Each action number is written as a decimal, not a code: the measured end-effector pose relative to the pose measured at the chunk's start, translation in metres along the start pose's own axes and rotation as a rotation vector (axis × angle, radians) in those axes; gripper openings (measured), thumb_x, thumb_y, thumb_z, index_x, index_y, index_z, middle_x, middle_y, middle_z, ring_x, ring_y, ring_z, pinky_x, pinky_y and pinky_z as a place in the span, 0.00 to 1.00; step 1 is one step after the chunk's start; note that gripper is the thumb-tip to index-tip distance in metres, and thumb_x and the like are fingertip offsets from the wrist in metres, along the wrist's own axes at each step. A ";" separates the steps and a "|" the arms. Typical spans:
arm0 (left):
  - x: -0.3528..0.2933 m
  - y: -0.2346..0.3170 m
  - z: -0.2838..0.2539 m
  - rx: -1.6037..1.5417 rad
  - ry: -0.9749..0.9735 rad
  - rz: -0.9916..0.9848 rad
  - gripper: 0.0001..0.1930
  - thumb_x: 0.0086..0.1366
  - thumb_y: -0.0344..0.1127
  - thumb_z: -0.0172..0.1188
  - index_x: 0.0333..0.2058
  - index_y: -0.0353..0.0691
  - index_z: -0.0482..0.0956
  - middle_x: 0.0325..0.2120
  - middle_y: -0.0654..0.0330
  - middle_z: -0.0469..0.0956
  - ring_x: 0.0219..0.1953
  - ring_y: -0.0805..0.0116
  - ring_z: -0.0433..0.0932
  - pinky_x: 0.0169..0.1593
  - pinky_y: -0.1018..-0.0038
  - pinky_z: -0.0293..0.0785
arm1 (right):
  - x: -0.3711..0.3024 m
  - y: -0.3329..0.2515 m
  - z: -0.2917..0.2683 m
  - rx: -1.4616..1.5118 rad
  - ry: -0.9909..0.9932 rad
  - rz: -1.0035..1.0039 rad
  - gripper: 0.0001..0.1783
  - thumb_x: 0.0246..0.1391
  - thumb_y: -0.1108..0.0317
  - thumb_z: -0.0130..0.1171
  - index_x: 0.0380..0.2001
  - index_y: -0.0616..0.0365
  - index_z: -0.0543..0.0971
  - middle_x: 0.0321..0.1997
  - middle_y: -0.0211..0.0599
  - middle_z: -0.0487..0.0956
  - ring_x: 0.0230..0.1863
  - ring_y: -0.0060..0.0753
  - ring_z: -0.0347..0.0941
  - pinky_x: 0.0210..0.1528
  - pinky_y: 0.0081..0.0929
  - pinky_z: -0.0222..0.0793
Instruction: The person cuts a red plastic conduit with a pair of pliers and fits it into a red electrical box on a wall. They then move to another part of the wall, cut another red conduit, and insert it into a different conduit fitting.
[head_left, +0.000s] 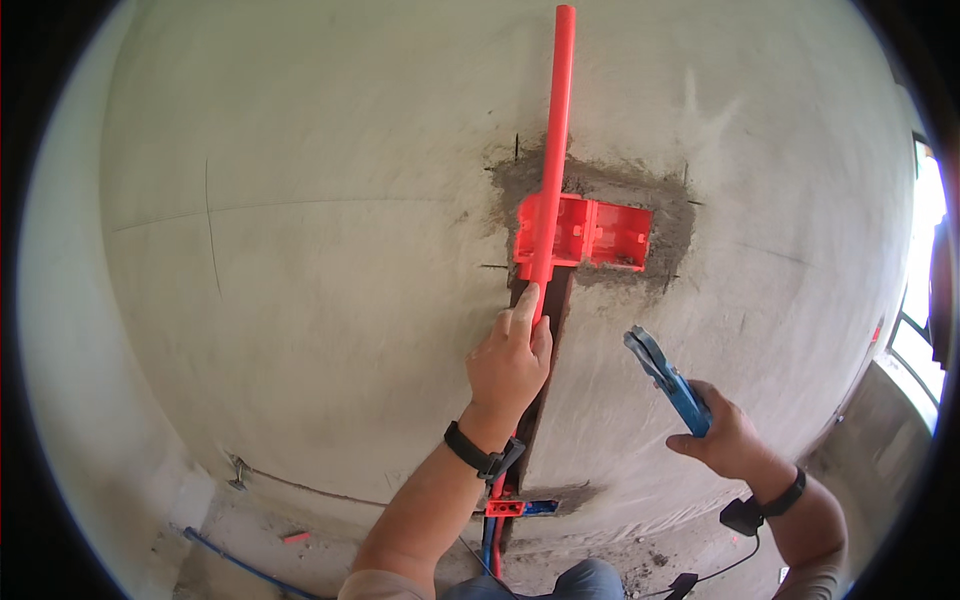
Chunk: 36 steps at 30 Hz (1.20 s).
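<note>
My left hand [508,362] is closed round the lower part of a long red conduit pipe [557,120], its index finger lying along the pipe. The pipe stands nearly upright and passes in front of the left one of two joined red electrical boxes [622,236] set in the wall. Off to the right, my right hand [728,440] grips the blue handles of a pipe cutter [668,382]. The cutter's grey metal head points up and left, apart from the pipe. Below the boxes a dark vertical channel [545,390] runs down the wall, partly hidden by my left hand.
Lower down, a smaller red box [504,508] and a blue box [541,507] sit in the wall, with red and blue pipes under them. A blue pipe [240,565] and a red offcut [295,538] lie on the floor. At the right is a window [920,290].
</note>
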<state>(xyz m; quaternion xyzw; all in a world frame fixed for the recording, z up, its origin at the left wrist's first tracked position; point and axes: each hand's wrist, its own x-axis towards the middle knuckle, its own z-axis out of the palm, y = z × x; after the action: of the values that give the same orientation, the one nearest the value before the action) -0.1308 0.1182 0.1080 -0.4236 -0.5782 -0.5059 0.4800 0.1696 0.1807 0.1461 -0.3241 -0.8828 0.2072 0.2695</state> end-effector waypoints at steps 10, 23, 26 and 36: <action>0.000 -0.003 0.003 -0.019 -0.009 0.002 0.24 0.61 0.35 0.62 0.56 0.43 0.70 0.39 0.54 0.82 0.31 0.54 0.82 0.30 0.64 0.80 | 0.051 -0.062 -0.019 -0.343 -0.015 -0.100 0.44 0.48 0.52 0.67 0.63 0.64 0.63 0.58 0.57 0.71 0.62 0.57 0.66 0.63 0.41 0.61; -0.001 0.002 -0.007 -0.009 -0.056 0.033 0.19 0.60 0.34 0.63 0.49 0.39 0.70 0.36 0.52 0.79 0.31 0.48 0.80 0.30 0.60 0.78 | 0.070 -0.128 -0.007 -0.699 -0.031 -0.151 0.30 0.47 0.66 0.55 0.54 0.71 0.68 0.56 0.58 0.69 0.60 0.58 0.66 0.59 0.59 0.60; -0.002 0.002 -0.005 -0.004 -0.067 0.036 0.18 0.60 0.35 0.62 0.48 0.38 0.70 0.35 0.51 0.78 0.31 0.47 0.80 0.30 0.59 0.78 | 0.069 -0.139 -0.006 -0.761 -0.103 -0.090 0.37 0.51 0.57 0.63 0.60 0.67 0.65 0.57 0.54 0.70 0.62 0.56 0.65 0.63 0.55 0.59; 0.000 0.000 -0.003 -0.025 -0.034 0.046 0.19 0.59 0.35 0.63 0.47 0.37 0.71 0.33 0.50 0.79 0.30 0.46 0.80 0.31 0.59 0.78 | 0.088 -0.125 -0.009 -0.698 -0.053 -0.244 0.25 0.46 0.66 0.59 0.47 0.69 0.72 0.48 0.54 0.75 0.54 0.56 0.72 0.55 0.45 0.69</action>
<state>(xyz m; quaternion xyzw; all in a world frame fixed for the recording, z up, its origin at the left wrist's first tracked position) -0.1307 0.1147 0.1077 -0.4515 -0.5698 -0.4946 0.4763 0.0607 0.1544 0.2506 -0.2832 -0.9392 -0.1317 0.1427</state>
